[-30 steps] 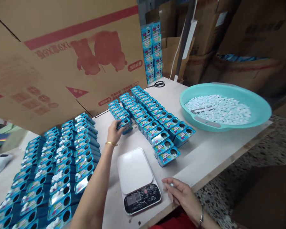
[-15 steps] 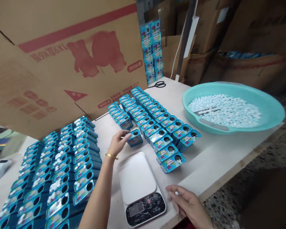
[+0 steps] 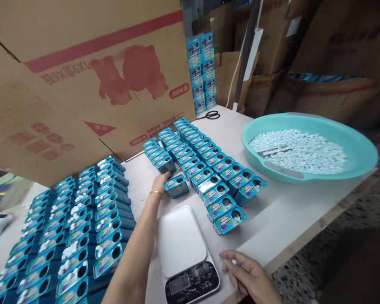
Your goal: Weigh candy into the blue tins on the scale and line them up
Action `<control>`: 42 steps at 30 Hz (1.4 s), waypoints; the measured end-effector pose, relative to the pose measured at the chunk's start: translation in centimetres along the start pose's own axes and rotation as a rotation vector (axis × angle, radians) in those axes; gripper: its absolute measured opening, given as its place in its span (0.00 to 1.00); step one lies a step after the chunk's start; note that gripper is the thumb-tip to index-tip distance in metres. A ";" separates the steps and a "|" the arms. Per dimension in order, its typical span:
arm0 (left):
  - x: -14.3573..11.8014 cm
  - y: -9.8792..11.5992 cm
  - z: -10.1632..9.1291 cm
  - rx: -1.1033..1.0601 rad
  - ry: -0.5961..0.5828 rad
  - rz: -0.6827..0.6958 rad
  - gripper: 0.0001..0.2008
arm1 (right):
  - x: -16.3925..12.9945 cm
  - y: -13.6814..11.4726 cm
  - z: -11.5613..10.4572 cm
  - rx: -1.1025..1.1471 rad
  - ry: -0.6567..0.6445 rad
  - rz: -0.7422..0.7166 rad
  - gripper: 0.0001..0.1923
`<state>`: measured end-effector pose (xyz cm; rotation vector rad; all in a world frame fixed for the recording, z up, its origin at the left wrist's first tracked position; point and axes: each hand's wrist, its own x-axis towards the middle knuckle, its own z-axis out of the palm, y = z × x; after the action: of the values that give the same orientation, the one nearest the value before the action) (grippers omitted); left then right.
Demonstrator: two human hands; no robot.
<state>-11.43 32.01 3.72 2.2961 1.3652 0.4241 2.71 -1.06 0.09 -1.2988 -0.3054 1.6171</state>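
Centre of frame: left hand (image 3: 160,184) closed around a single blue tin (image 3: 176,186), hole side up, held just above the white tabletop (image 3: 272,215) between the tin rows and the digital scale (image 3: 185,249). Lower right: right hand (image 3: 247,276) resting on the table edge, fingers loosely curled, 1 small white pellet (image 3: 233,262) pinched at the fingertips.

Best handled, as a judgement: tin kept level, set squarely on the middle of the white platform, clear of the display, pellet fed through the round hole without nudging the neighbouring tins.

Right of centre: 3 rows of matching tins (image 3: 209,169); upper right, teal basin (image 3: 310,145) of white pellets. Lower left: dense block of further tins (image 3: 76,228), several topped with pellets. Upper left: large cardboard sheet (image 3: 82,71) leaning over the table. Background: stacked tins (image 3: 202,71), black scissors (image 3: 210,115), cartons, speckled floor.
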 end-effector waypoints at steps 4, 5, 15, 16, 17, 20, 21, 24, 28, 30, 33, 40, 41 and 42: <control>-1.9 1.5 -2.3 -0.059 0.158 0.000 0.15 | 0.0 -0.2 0.1 -0.007 -0.008 0.004 0.27; -2.5 2.3 -2.8 -0.074 0.182 0.016 0.16 | 0.0 -0.3 0.1 -0.007 -0.003 0.008 0.28; -5.3 5.2 -2.4 0.394 0.005 0.233 0.22 | -0.1 -0.5 0.3 -0.006 0.007 0.014 0.30; -4.9 4.8 -2.4 0.434 -0.002 0.230 0.20 | -0.1 -0.5 0.3 -0.002 0.002 0.008 0.30; -4.3 4.5 -2.4 0.465 0.015 0.223 0.18 | -0.1 -0.5 0.3 0.001 -0.001 0.002 0.30; -2.1 3.7 -2.3 0.512 0.113 0.177 0.18 | 0.0 -0.6 0.4 0.002 0.012 -0.007 0.31; -1.5 3.7 -2.3 0.517 0.149 0.163 0.19 | 0.0 -0.6 0.4 -0.003 0.012 -0.004 0.32; -1.5 4.2 -2.5 0.503 0.286 0.149 0.22 | -0.2 -0.5 0.2 -0.025 0.004 0.003 0.32; -7.4 5.1 -4.1 0.401 0.291 0.263 0.21 | -0.9 -0.1 -0.4 -0.051 0.021 0.004 0.32; -12.2 5.1 -5.5 0.357 0.250 0.281 0.19 | -1.1 0.1 -0.7 -0.061 0.025 0.012 0.32; -20.0 3.7 -7.5 0.380 0.303 0.133 0.15 | -1.3 0.4 -1.0 -0.069 0.017 0.020 0.32; -28.8 -0.2 -8.3 0.732 0.208 -0.042 0.07 | -1.7 0.5 -1.2 0.000 0.021 -0.020 0.27; -28.9 0.1 -8.3 0.747 0.217 -0.031 0.07 | -1.8 0.4 -1.2 0.041 0.023 -0.015 0.26; -28.8 0.7 -8.4 0.749 0.235 -0.017 0.07 | -2.0 0.3 -1.0 0.091 0.019 -0.004 0.24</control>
<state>-28.25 8.01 10.15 2.8822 1.9012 0.1915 3.31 -3.19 0.70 -1.2429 -0.2198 1.5955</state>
